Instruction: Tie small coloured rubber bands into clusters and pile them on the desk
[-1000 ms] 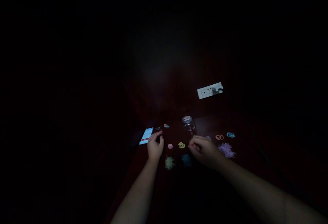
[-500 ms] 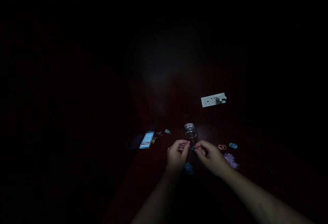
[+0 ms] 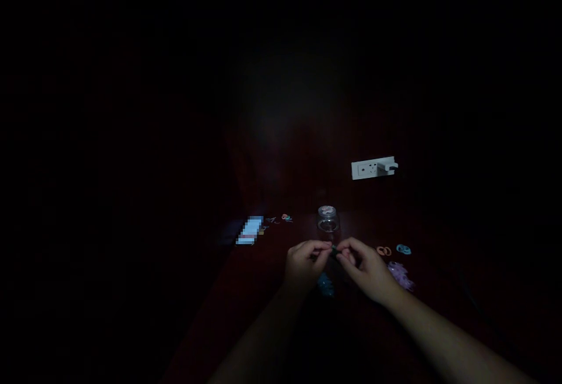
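Between my two hands is a small dark green thing [image 3: 334,250], too dim and small for its kind to be told. My right hand [image 3: 366,270] pinches it with thumb and forefinger. My left hand [image 3: 305,264] meets it from the other side, its thumb and fingertips pressed together at its edge. Just beyond the fingertips stands a clear jar [image 3: 328,226] with a patterned lid [image 3: 326,210]. Below and between the hands lies a blue spiky-looking thing [image 3: 325,284], partly hidden by my left hand. A purple spiky-looking thing [image 3: 400,276] lies beside my right wrist.
Orange rings [image 3: 383,251] and blue rings [image 3: 403,249] lie to the right on the dark red tabletop [image 3: 246,284]. At the left are a lit, blurred-out screen [image 3: 250,230] and several small coloured bits [image 3: 286,218]. A white wall socket [image 3: 373,168] holds a plug. The surroundings are very dark.
My left hand's fingertips have come right to the green thing, closing the gap between the hands. My right hand still pinches it. The view has shifted slightly.
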`<state>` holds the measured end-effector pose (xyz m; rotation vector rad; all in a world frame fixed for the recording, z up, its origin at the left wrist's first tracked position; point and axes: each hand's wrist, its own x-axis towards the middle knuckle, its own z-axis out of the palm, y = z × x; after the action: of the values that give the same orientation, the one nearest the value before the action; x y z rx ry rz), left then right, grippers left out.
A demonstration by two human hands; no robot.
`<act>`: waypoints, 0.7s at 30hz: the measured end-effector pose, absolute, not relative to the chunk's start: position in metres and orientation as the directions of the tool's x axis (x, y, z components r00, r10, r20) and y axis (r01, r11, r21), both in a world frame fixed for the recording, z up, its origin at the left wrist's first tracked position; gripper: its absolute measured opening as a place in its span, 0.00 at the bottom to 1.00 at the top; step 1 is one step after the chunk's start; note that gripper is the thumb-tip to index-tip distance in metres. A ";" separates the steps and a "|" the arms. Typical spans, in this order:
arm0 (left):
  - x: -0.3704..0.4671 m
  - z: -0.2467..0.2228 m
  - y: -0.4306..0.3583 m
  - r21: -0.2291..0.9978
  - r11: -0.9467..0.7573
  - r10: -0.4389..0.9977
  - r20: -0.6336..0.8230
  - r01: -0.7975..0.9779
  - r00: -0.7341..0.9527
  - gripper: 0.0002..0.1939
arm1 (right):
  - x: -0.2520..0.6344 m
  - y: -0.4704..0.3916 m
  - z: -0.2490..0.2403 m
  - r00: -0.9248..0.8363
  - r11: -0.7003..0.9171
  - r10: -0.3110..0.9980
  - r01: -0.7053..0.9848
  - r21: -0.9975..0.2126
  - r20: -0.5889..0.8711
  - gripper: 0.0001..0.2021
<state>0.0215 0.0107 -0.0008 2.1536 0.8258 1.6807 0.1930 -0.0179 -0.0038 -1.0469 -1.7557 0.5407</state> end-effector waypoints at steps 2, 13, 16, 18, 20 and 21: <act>0.020 0.000 0.011 0.505 -0.817 0.561 0.808 0.278 0.183 0.05 | 0.193 -0.018 -0.004 -0.150 0.529 0.843 0.399 -0.749 0.516 0.07; 0.019 0.006 0.008 0.429 -0.818 0.536 0.810 0.382 0.238 0.01 | 0.190 -0.019 -0.004 -0.190 0.544 0.838 0.382 -0.747 0.512 0.08; 0.020 0.004 0.008 0.493 -0.782 0.589 0.784 0.381 0.196 0.04 | 0.192 -0.017 -0.007 -0.176 0.542 0.838 0.380 -0.750 0.516 0.09; 0.020 0.002 0.008 0.532 -0.768 0.616 0.767 0.357 0.181 0.06 | 0.193 -0.015 -0.009 -0.168 0.543 0.837 0.376 -0.751 0.521 0.08; 0.021 0.001 0.008 0.545 -0.766 0.623 0.761 0.341 0.183 0.06 | 0.193 -0.014 -0.009 -0.168 0.545 0.836 0.369 -0.753 0.523 0.08; 0.021 0.001 0.008 0.545 -0.766 0.623 0.760 0.342 0.185 0.05 | 0.193 -0.014 -0.009 -0.169 0.544 0.837 0.366 -0.755 0.521 0.08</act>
<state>0.0213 0.0083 0.0006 2.2099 0.9251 1.6109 0.1927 -0.0137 -0.0093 -1.0036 -1.7613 0.5772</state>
